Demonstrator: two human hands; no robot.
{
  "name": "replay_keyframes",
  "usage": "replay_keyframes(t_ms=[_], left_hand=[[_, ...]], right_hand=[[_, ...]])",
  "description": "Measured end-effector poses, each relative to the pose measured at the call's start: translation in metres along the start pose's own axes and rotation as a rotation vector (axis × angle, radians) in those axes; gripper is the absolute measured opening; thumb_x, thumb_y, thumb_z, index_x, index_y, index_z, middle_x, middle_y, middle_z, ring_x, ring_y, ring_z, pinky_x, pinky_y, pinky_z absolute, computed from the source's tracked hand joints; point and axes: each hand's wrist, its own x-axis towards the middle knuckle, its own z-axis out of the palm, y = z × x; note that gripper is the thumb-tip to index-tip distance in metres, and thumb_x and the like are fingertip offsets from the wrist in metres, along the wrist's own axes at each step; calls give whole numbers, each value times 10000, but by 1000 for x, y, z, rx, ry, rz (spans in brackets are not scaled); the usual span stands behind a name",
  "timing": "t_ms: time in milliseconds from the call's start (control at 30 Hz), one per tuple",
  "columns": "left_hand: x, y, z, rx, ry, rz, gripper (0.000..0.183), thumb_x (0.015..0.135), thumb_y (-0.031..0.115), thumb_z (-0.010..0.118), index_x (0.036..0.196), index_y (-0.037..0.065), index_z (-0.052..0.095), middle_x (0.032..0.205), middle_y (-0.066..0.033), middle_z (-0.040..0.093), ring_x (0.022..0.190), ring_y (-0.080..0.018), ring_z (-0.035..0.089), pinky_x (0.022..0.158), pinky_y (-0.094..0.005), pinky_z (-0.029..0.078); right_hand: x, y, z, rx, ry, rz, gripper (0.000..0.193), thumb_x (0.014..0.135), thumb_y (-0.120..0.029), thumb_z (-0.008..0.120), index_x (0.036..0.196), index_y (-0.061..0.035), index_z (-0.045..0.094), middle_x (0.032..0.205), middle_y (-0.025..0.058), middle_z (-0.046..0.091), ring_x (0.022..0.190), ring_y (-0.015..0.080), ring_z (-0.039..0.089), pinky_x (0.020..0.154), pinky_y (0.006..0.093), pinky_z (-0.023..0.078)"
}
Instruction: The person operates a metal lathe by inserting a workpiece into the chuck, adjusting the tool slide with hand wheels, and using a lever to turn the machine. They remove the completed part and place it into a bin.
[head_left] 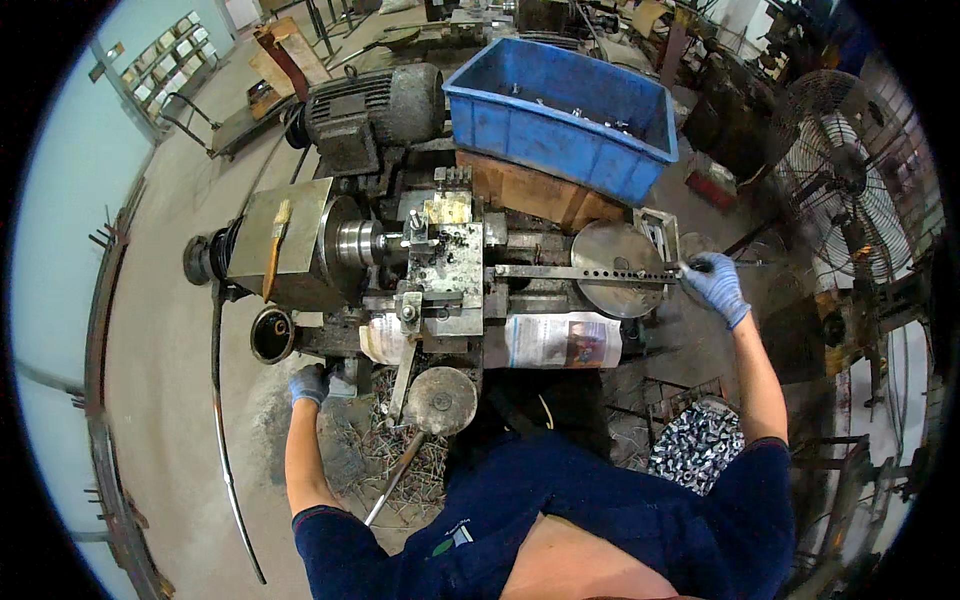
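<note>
My right hand (pixel 717 287), in a blue-grey glove with dark fingertips, is closed at the right end of a long flat metal bar with a row of holes (pixel 550 273). That bar runs left to the lathe's tool carriage (pixel 448 270) and passes over a round metal dish (pixel 603 250). Low at the left, my gloved left hand (pixel 308 384) is closed beside the base of the lathe, below a dark round pot (pixel 271 334). What its fingers hold is too small to make out. The chuck (pixel 350 244) faces the carriage.
A blue plastic crate (pixel 560 140) with small metal parts stands behind the lathe, right of a motor (pixel 375 105). A brush (pixel 277 245) lies on the headstock cover. Newspaper (pixel 563 341) lines the front. Shiny parts (pixel 697 447) fill a container at lower right, below a fan (pixel 835 180).
</note>
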Motion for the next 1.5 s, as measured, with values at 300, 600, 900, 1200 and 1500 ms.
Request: replay_keyframes(t_ms=[300, 600, 900, 1200, 1500], left_hand=[[-86, -7, -42, -418, -13, 92, 405, 783, 384, 612, 1078, 109, 649, 998, -128, 660, 914, -291, 636, 812, -385, 492], [-214, 115, -120, -804, -263, 362, 425, 822, 395, 610, 1062, 44, 620, 883, -176, 642, 786, -308, 616, 732, -382, 479], [-204, 124, -18, -542, -106, 303, 371, 756, 376, 659, 708, 10, 614, 674, -236, 580, 670, -410, 571, 589, -472, 426], [-205, 129, -28, -558, -50, 307, 355, 748, 363, 661, 780, 12, 616, 699, -237, 579, 694, -418, 564, 606, -471, 434], [-212, 127, -31, -633, -106, 299, 298, 744, 335, 650, 826, 49, 634, 766, -225, 604, 737, -413, 575, 632, -464, 451]], right_hand=[[24, 137, -8, -836, -175, 279, 710, 700, -452, 675, 1271, -77, 481, 1274, 148, 505, 1168, 317, 487, 1035, 393, 315], [-41, 155, 17, -719, -122, 410, 485, 716, -546, 637, 833, -76, 656, 865, 167, 656, 864, 343, 618, 774, 427, 479], [-145, 97, 36, -577, -9, 566, 488, 695, -596, 617, 802, -124, 674, 815, 141, 660, 791, 331, 630, 713, 421, 492], [-151, 96, 36, -516, -33, 625, 474, 690, -551, 639, 851, -107, 671, 859, 149, 661, 820, 336, 627, 730, 424, 488], [-106, 170, 36, -650, 183, 168, 384, 641, -459, 722, 826, -131, 646, 752, 125, 638, 682, 315, 621, 597, 420, 485]])
